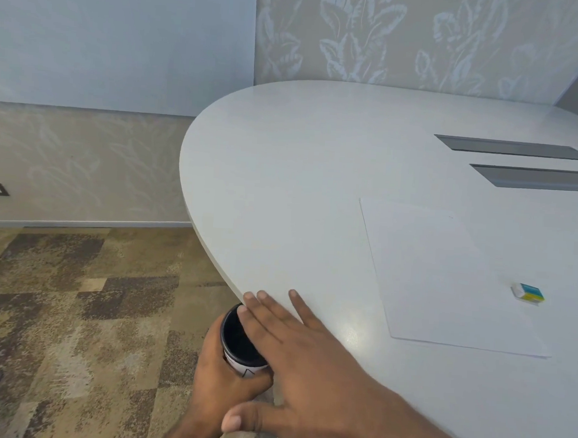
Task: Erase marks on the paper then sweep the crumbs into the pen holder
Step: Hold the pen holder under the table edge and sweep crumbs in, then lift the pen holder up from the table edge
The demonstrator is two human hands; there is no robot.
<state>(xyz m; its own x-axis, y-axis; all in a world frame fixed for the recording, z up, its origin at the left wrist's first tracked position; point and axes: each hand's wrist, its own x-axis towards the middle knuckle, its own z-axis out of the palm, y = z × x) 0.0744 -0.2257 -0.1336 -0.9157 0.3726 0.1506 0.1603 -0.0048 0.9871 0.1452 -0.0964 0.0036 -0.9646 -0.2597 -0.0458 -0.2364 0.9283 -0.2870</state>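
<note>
At the bottom centre of the frame, the left hand (227, 374) grips the pen holder (239, 344), a dark-lined cup with a white outside, its fingers curled round the cup's wall and holding it just below the curved edge of the white bench (316, 186), with the open mouth tilted up toward that edge. The right hand (306, 355) lies flat on the bench right at the edge, palm down, its fingers (268, 305) straight and spread a little, their tips reaching over the rim of the pen holder; the thumb sticks out toward the lower edge of the frame. It holds nothing. To the right, the paper (446, 279) lies flat on the bench, well apart from both hands, and the eraser (528, 293), white with a blue and yellow sleeve, rests on the paper near its right side. Crumbs are too small to make out. Two grey slots (512, 148) are set in the bench at the upper right. Patterned carpet (72, 307) covers the floor at the lower left.
</note>
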